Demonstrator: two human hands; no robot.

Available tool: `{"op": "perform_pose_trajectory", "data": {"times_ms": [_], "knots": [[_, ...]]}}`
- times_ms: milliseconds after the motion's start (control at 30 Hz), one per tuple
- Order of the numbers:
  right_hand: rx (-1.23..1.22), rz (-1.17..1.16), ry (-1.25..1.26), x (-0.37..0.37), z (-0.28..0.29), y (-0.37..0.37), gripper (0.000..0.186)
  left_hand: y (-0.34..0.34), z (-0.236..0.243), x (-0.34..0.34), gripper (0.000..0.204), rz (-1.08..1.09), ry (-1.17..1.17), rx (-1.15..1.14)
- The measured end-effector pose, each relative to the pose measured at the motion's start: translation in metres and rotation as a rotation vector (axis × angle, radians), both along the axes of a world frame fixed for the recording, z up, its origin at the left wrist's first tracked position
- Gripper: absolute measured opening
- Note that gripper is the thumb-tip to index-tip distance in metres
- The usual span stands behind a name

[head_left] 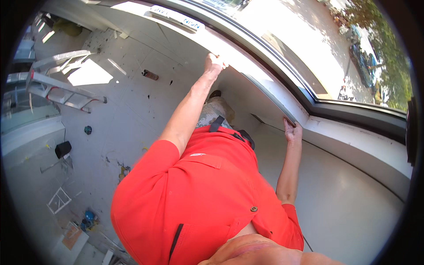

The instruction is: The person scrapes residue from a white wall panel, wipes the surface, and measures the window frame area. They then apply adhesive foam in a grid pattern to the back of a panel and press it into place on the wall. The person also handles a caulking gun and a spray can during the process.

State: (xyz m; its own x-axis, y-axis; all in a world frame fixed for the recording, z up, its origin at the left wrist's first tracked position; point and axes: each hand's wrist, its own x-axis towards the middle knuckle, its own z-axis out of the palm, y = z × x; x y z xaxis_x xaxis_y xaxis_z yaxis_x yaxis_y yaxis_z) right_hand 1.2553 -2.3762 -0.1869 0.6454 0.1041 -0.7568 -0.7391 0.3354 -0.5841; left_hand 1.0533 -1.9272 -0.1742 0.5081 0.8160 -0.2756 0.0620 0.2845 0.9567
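A long, thin grey strip [267, 95] runs along the front edge of the white window sill [357, 134]. My right hand [292, 131] has its fingers closed around the strip's near right end, just below the sill. Farther off, my left hand [215, 65] is closed at the sill's front edge, in line with the strip. Glare washes out its fingertips, so what they hold is hidden. Beyond that hand, on the bright sill, lies a long white object [190, 22] with blue print and a grey bar along it.
A dark-framed window [335, 108] stands behind the sill. On the marked grey floor to my left are an aluminium stepladder [66, 90], a small cylindrical can [150, 75] and a dark round object [88, 130]. A black box-shaped thing [63, 149] and a blue item [89, 216] are farther left.
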Motion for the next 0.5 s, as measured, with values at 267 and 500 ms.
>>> {"op": "perform_pose_trajectory", "data": {"times_ms": [267, 500], "knots": [[-0.272, 0.027, -0.290, -0.048, 0.013, 0.006, 0.099, 0.042, -0.031, -0.016, 0.020, -0.032, 0.096, -0.116], [-0.744, 0.071, -0.597, -0.047, -0.028, 0.007, 0.107, 0.044, -0.023, -0.002, 0.014, -0.061, 0.153, -0.107]]}}
